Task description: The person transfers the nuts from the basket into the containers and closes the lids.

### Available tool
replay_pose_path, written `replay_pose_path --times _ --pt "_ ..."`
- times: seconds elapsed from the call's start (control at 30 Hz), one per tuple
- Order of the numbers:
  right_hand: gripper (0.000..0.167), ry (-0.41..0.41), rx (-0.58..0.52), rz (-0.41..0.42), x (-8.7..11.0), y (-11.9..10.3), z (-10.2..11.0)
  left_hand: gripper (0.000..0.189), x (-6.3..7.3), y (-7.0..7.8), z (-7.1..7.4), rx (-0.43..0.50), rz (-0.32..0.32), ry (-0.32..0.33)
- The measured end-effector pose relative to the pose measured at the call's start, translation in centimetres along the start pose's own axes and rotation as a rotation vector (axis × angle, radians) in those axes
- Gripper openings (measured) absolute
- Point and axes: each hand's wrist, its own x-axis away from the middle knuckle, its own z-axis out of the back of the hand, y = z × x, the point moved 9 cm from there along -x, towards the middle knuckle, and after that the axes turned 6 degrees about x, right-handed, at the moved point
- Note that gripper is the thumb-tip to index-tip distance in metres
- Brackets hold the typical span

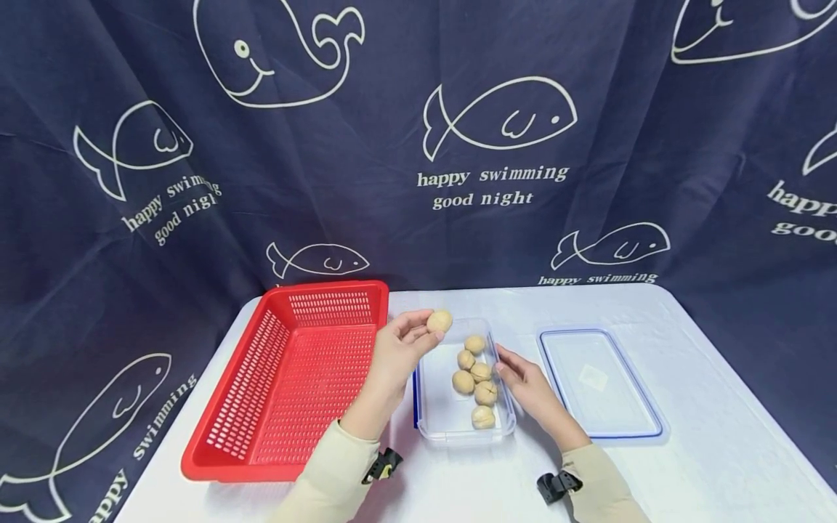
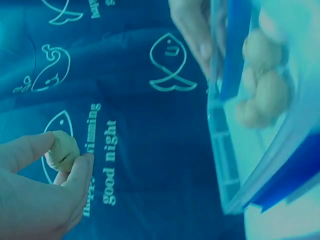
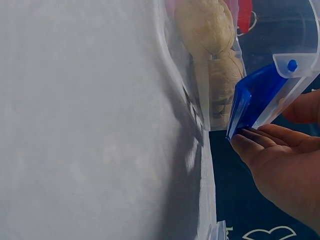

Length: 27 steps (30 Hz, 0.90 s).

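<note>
My left hand (image 1: pixel 404 345) pinches a walnut (image 1: pixel 439 321) between thumb and fingers, above the left far part of a clear plastic container (image 1: pixel 451 438). In the left wrist view that walnut (image 2: pixel 63 151) shows a dark seam. Several walnuts (image 1: pixel 463 382) lie inside the container, mostly toward its right side. At the container's right wall, my right hand (image 1: pixel 528 385) holds the side. The right wrist view shows its fingers against a blue latch (image 3: pixel 257 95) that hangs open, with the thumb by the wall.
A large red perforated basket (image 1: pixel 314 392) stands left of the container, partly behind my left arm. To the right a clear lid with a blue seal (image 1: pixel 621 392) lies flat on the white-covered table (image 1: pixel 706 407). A dark blue printed curtain (image 1: pixel 392 211) hangs behind.
</note>
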Motion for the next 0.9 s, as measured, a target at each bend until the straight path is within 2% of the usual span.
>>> replay_pose_path --times 0.37,0.6,0.77,0.9 --pt "0.045 0.007 0.014 0.009 0.0 0.0 -0.2 0.036 1.5 -3.7 -1.5 -0.003 0.048 0.005" --pt "0.046 -0.002 -0.023 -0.006 -0.1 0.5 -0.2 0.037 2.7 -6.3 -2.4 -0.007 0.074 0.013" --pt "0.047 0.003 -0.021 -0.005 -0.2 0.5 -0.2 0.036 2.8 -8.0 -2.7 -0.017 0.061 0.023" --pt "0.046 0.004 -0.025 -0.012 -0.2 0.5 -0.2 0.034 2.8 -9.2 -2.5 -0.062 0.068 0.039"
